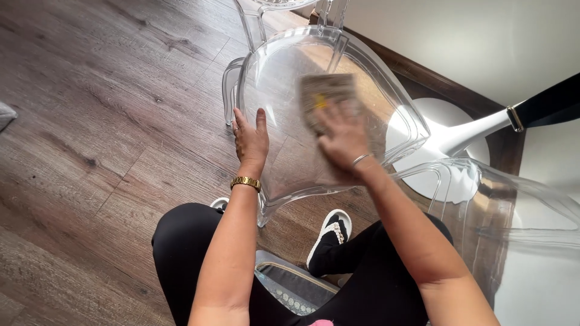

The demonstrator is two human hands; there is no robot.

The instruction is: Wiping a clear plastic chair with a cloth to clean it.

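Both hands work on the seat of a clear plastic chair (290, 163). Left hand (251, 137) lies flat and open on the seat, fingers extended toward 12 o'clock, gripping nothing; a gold watch (245, 182) sits on its wrist. Right hand (344, 140) presses palm-down on a tan cloth (326, 96), fingers spread over it rather than closed around it. Motion blur covers the cloth and the fingertips, so the exact grip cannot be read. A ring (360, 159) shows on this hand.

The cloth lies on the seat at 1 o'clock from the right hand, toward the chair's back edge. The left hand sits at 9 o'clock from the right, near the seat's left rim.

Procedure, as judged from this position: keep the left palm loaded to brace the chair. Hold the cloth flat under the whole hand so pressure spreads evenly. Work in overlapping strokes from the back edge toward the front rim. Avoid folding the cloth under the fingertips, since a ridge could streak the clear surface.

Surroundings: wood-plank floor (90, 121) lies under the chair. A white round table base (450, 136) stands at 3 o'clock. A second clear chair (513, 205) sits at 4 o'clock. Black-clad knees (181, 241) and a sandalled foot (331, 232) appear at 6 o'clock.
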